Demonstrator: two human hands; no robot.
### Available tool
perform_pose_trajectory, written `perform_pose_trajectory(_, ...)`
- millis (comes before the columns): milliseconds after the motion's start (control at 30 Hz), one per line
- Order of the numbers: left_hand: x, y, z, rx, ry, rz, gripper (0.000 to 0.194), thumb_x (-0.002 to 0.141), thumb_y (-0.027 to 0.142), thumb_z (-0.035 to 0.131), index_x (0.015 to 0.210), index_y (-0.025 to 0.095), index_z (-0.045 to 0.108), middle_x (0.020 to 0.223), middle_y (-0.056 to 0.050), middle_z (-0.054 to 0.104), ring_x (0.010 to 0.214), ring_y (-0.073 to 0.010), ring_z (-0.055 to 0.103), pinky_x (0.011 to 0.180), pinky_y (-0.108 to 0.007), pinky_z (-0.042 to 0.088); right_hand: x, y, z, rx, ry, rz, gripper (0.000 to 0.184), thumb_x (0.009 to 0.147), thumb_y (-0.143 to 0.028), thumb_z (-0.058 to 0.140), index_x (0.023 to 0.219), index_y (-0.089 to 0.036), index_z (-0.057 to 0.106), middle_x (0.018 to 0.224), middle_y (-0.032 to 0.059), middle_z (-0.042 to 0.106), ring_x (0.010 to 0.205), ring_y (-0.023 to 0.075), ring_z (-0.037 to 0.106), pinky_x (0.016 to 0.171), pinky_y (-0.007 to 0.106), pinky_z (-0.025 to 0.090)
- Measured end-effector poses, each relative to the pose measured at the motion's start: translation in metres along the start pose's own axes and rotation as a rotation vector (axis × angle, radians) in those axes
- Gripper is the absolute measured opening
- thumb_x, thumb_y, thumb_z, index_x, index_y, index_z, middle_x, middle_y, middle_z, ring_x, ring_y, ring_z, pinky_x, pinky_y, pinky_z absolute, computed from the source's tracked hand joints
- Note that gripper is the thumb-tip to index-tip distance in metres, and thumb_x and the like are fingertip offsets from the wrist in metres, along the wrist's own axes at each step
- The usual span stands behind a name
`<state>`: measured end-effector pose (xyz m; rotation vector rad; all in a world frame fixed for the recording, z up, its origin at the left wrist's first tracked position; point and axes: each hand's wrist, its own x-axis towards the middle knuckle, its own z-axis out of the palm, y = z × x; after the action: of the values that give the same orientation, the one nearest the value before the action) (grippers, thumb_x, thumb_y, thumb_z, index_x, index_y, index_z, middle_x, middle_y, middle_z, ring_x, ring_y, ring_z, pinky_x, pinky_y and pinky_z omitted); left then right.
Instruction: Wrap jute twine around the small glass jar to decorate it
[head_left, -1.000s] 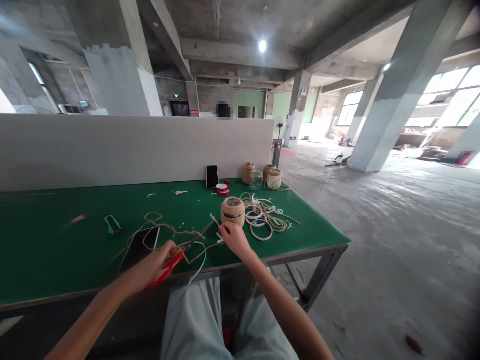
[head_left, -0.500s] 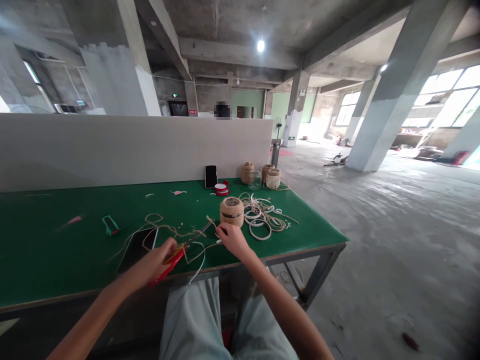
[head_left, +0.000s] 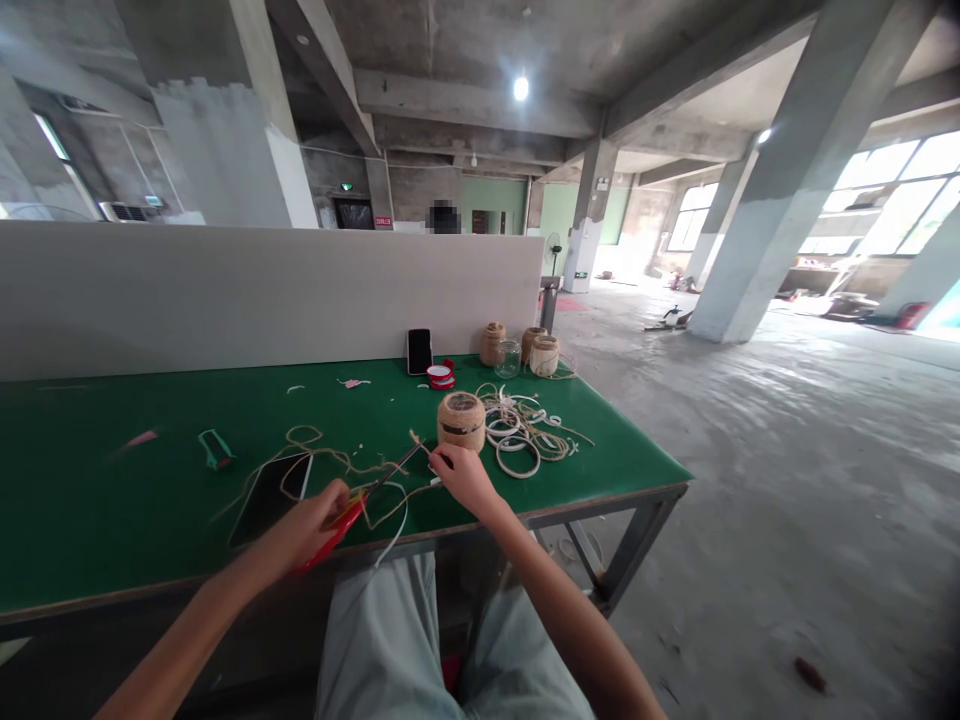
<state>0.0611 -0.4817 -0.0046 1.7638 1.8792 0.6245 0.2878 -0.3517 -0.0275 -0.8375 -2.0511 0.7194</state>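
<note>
My left hand (head_left: 321, 520) is closed around the red and yellow handles of a pair of scissors (head_left: 346, 522). The blades point up and right, toward my right hand (head_left: 459, 474). Those fingers pinch a piece of jute twine (head_left: 417, 440), whose frayed end sticks up by the blade tips. Just behind my right hand stands a twine-wrapped jar (head_left: 461, 420) with a dark band round its middle. Loose twine (head_left: 330, 452) trails over the table on the left, and a white cord (head_left: 399, 530) hangs over the front edge.
On the green table (head_left: 150, 520) lie a tablet (head_left: 262, 500), a teal tool (head_left: 216, 450) and rolls of red tape (head_left: 441, 377). Rings and twine (head_left: 525, 430) are heaped right of the jar. A phone (head_left: 420, 352), a glass jar (head_left: 508, 358) and several wrapped jars (head_left: 545, 355) stand along the back.
The whole view has shifted very slightly. Both hands, the scissors and the pinched twine keep nearly the same positions relative to each other.
</note>
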Motion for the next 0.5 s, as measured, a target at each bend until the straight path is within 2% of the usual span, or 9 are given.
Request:
perform_pose_trajectory(133, 0.0031, 0.0023, 0.0044, -0.04, 0.057, -0.122, 0.025, 0.072, 0.048, 0.047, 0.069, 0.023, 0.042, 0.06, 0.0, 0.055, 0.061, -0.0188, 0.057, 0.055, -0.026, 0.042, 0.0004, -0.001, -0.0002, 0.014, 0.0, -0.004, 0.022, 0.088, -0.024, 0.047, 0.075, -0.019, 0.065, 0.068, 0.0005, 0.064, 0.064, 0.0129, 0.056, 0.057, 0.02, 0.034)
perform_pose_trajectory(333, 0.0049, -0.0011, 0.0084, -0.042, 0.068, -0.023, 0.026, 0.069, 0.047, 0.052, 0.069, 0.023, 0.041, 0.061, 0.002, 0.056, 0.063, -0.0175, 0.059, 0.058, -0.024, 0.043, 0.0007, -0.002, -0.0002, 0.034, 0.008, -0.003, 0.022, 0.087, -0.023, 0.048, 0.076, -0.019, 0.066, 0.069, 0.0004, 0.065, 0.065, 0.0132, 0.057, 0.059, 0.02, 0.036)
perform_pose_trajectory(500, 0.0058, -0.0077, 0.0046, -0.041, 0.084, -0.024, 0.025, 0.074, 0.048, 0.047, 0.079, 0.024, 0.041, 0.064, 0.002, 0.061, 0.062, -0.0172, 0.06, 0.057, -0.024, 0.042, -0.0002, -0.0046, -0.0029, 0.052, 0.008, 0.005, 0.022, 0.087, -0.024, 0.048, 0.074, -0.02, 0.065, 0.068, 0.0003, 0.064, 0.063, 0.0131, 0.056, 0.057, 0.02, 0.035)
